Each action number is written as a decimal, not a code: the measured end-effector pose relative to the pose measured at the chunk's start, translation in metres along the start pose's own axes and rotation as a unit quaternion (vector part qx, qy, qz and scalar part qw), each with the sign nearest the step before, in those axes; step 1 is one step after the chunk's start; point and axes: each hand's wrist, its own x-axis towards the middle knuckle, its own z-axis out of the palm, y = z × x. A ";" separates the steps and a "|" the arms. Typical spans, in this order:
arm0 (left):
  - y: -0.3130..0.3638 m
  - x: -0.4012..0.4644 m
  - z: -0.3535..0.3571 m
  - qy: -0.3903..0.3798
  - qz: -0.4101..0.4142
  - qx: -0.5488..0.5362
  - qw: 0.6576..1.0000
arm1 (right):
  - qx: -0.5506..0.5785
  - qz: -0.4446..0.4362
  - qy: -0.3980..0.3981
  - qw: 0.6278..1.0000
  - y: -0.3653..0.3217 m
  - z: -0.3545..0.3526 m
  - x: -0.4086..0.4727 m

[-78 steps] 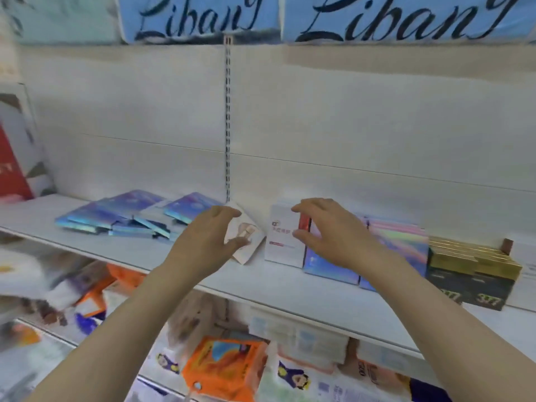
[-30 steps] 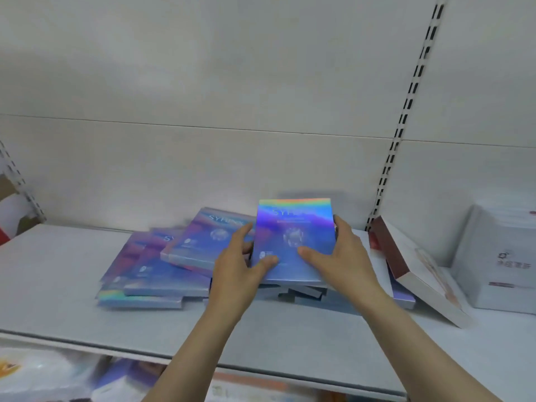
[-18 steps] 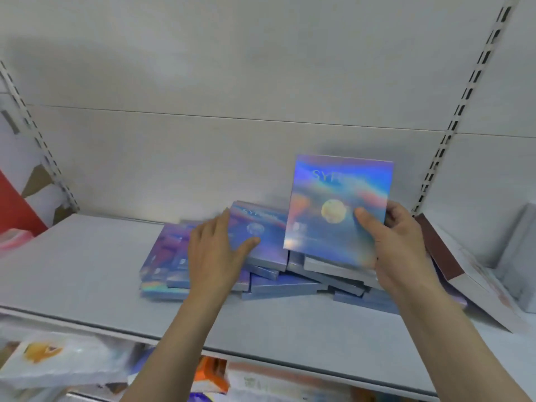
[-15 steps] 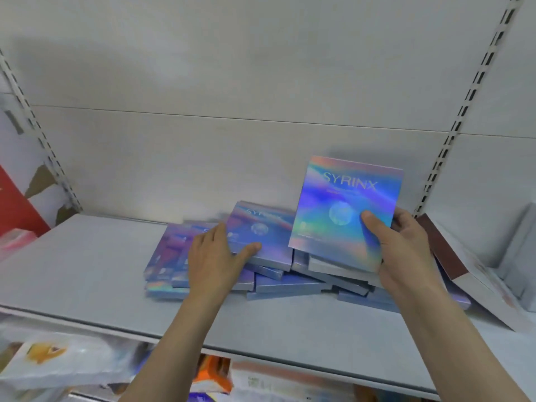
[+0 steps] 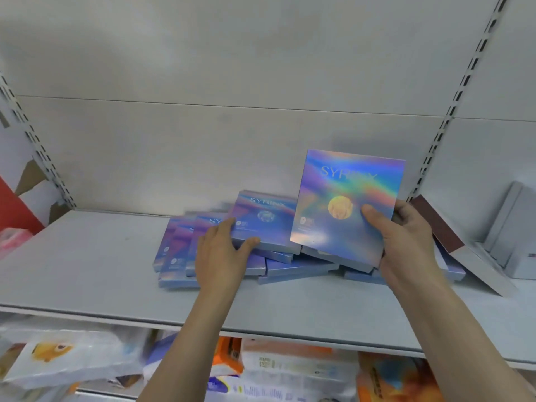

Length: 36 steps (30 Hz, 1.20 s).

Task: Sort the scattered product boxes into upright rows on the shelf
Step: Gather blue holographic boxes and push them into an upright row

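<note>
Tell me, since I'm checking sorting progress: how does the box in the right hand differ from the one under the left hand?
The raised box is held upright, off the pile, in the right hand; the top pile box lies flat under the left hand. The raised one's emblem glints gold, the other's bluish. Both are holographic and read SYRINX.

One holographic box (image 5: 339,227) marked SYRINX stands nearly upright, face forward, above a loose pile (image 5: 232,256) of the same flat blue-violet boxes lying overlapped mid-shelf (image 5: 87,271), nearer the back edge; the top box (image 5: 265,221) lies tilted.
</note>
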 end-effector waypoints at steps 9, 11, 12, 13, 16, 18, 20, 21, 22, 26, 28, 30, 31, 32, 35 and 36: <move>-0.005 -0.015 -0.005 0.057 -0.041 -0.207 0.976 | -0.019 0.021 0.008 1.000 0.011 0.020 -0.024; -0.012 -0.023 -0.010 0.081 -0.066 -0.207 0.973 | -0.015 0.030 0.006 0.999 0.012 0.022 -0.028; -0.015 -0.024 -0.013 0.072 -0.077 -0.209 0.972 | -0.015 0.031 0.004 0.999 0.013 0.023 -0.031; -0.017 -0.023 -0.017 0.046 -0.087 -0.210 0.973 | -0.014 0.032 0.001 0.999 0.014 0.024 -0.033; -0.025 -0.019 -0.026 -0.055 -0.107 -0.190 0.974 | -0.010 0.039 -0.007 0.999 0.016 0.025 -0.037; -0.033 -0.019 -0.029 -0.102 -0.105 -0.182 0.972 | -0.015 0.044 -0.012 0.999 0.016 0.022 -0.040; -0.039 -0.023 -0.033 -0.126 -0.101 -0.191 0.968 | -0.018 0.046 -0.023 0.998 0.015 0.017 -0.042; -0.040 -0.025 -0.035 -0.125 -0.104 -0.198 0.966 | -0.018 0.046 -0.028 0.998 0.015 0.014 -0.043; -0.041 -0.026 -0.036 -0.118 -0.111 -0.208 0.965 | -0.018 0.044 -0.031 0.998 0.014 0.011 -0.044; -0.033 -0.032 -0.040 -0.066 -0.149 -0.303 0.939 | -0.013 0.025 -0.038 0.999 0.005 -0.006 -0.045; -0.024 -0.042 -0.044 -0.009 -0.131 -0.313 0.941 | -0.002 0.013 -0.036 0.999 -0.003 -0.021 -0.044; -0.009 -0.055 -0.050 0.040 -0.112 -0.329 0.937 | 0.008 -0.004 -0.033 0.999 -0.012 -0.043 -0.042; 0.002 -0.063 -0.051 0.052 -0.106 -0.366 0.923 | 0.011 -0.012 -0.036 0.999 -0.016 -0.055 -0.040; 0.014 -0.071 -0.052 0.059 -0.097 -0.402 0.908 | 0.017 -0.017 -0.040 0.999 -0.021 -0.069 -0.039; 0.057 -0.101 -0.042 0.069 -0.053 -0.463 0.882 | 0.029 -0.026 -0.052 0.998 -0.032 -0.119 -0.034; 0.074 -0.114 -0.035 0.068 -0.040 -0.474 0.877 | 0.030 -0.029 -0.051 0.998 -0.035 -0.138 -0.032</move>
